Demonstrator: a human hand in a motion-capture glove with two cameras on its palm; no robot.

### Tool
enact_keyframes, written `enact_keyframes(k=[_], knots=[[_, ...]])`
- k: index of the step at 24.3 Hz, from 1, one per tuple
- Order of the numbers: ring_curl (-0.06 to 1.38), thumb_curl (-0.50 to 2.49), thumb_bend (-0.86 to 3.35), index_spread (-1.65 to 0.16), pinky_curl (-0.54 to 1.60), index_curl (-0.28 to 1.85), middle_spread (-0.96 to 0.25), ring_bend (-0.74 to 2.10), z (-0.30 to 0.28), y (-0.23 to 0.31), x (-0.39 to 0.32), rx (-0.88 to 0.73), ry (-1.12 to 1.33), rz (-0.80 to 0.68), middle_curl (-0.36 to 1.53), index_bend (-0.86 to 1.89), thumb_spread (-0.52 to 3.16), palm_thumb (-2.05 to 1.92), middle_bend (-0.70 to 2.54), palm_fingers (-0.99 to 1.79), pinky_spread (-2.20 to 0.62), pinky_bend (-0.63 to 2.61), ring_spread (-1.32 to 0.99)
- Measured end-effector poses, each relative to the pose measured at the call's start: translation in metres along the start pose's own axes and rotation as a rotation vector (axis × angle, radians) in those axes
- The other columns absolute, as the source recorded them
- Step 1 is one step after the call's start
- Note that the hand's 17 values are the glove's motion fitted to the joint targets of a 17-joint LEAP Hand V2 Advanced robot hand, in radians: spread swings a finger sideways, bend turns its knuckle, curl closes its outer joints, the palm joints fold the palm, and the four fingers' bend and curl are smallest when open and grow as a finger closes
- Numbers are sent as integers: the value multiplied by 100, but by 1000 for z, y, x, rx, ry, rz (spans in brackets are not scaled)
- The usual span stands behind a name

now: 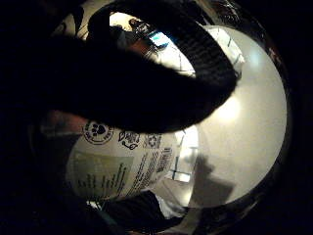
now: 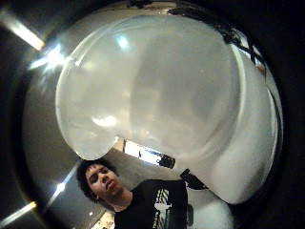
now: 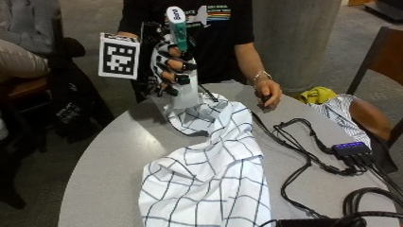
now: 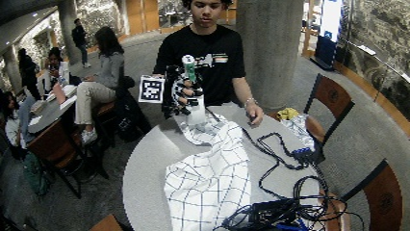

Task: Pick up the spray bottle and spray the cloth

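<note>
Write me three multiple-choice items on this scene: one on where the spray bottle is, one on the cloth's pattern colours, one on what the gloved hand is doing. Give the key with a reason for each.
1. Where is the spray bottle?
A. lying on the chair
B. upright at the far end of the cloth
C. on the floor

2. What colours is the cloth?
A. white with dark grid lines
B. plain red
C. yellow with dots

3. What is the gloved right hand doing?
A. resting flat on the table
B. pinching the cloth
C. gripping the spray bottle

Key: 1 B, the outside view shows it standing by the cloth's far edge; 2 A, a dark grid crosses the white fabric; 3 C, the fingers curl round the bottle's neck.
</note>
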State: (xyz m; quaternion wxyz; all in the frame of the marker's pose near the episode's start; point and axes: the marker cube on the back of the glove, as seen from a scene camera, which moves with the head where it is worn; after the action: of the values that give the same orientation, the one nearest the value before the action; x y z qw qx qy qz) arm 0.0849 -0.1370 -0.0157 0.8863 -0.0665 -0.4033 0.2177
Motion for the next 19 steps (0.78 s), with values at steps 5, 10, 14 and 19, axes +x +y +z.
enact_keyframes(k=[5,10,14,19], knots=[[39,68,-4,-17,18,54,-7,32,-8,-24,19,-73,-76,198,46,27,43,93,26,108,29,17,-11],[40,69,-4,-17,18,55,-7,31,-6,-50,38,-159,-114,376,46,26,43,92,25,109,29,17,-11],[40,70,-4,-17,19,56,-6,31,-3,-64,51,-198,-134,492,46,25,44,91,24,110,28,17,-11],[41,70,-4,-17,19,57,-6,30,0,-73,61,-238,-138,584,47,24,45,91,24,110,28,17,-10]])
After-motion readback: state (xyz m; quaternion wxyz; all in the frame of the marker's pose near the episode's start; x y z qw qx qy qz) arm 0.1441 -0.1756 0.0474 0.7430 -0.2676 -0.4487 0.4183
